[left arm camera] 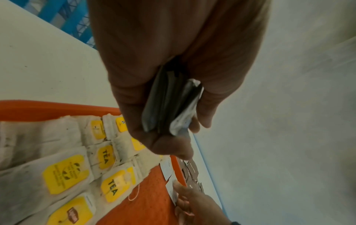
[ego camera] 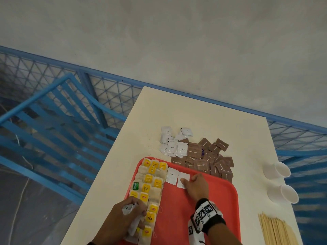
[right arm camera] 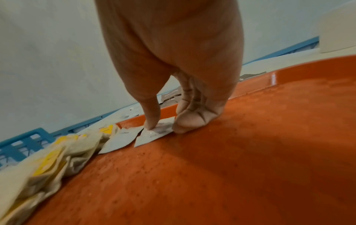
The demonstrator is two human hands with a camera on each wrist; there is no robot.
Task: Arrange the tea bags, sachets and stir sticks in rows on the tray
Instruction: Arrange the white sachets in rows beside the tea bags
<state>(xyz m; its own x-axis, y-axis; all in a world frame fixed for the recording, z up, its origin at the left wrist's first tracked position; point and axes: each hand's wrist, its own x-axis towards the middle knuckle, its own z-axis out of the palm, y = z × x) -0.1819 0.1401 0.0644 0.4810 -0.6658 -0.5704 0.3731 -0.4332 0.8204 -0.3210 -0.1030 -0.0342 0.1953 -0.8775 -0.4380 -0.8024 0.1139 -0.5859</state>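
On the red plastic tray, our tea bags are rowed; our right hand presses a second white sachet down, left hand clutching spare sachets. Beyond the tray, brown sugar sachets and wooden stir sticks wait.

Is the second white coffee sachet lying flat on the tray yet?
Yes, flat: the second white sachet lies on the tray, pressed by the right hand.
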